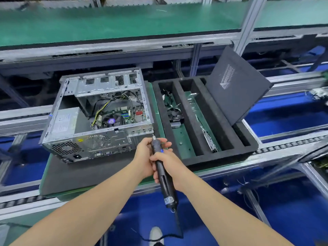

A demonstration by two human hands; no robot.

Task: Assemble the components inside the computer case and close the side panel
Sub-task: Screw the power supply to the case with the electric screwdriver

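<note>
Nearest, the person's right hand (168,167) is wrapped round the barrel of a black pen-shaped electric screwdriver (164,181), its cord trailing down toward the floor. The left hand (143,157) curls round its front end by the bit, so both hands grasp the 1 tool, held just in front of the case's near right corner; whether the bit touches metal can't be told. Just beyond, 1 silver sheet-metal computer case (110,139) lies on its side on a dark grey mat (79,174), open face up, w/ 1 green motherboard (126,116) & cables inside and 1 grey power supply (64,121) at the left end. Right beside it sits 1 black foam tray (220,157) w/ 3 long slots. The left slot has 1 loose black fan (174,112) plus wires, the middle a clear-bagged part (192,102) & 1 metal bracket (210,140). The right slot props up the 1 dark grey side panel (236,89), leaning, well apart from the case. Judgement: approx. mid-task. Board & PSU are in, but the tray parts are yet to be fitted, screws prob. yet to be driven, and the panel is not on. Farthest is a green-topped bench (124,20).
</note>
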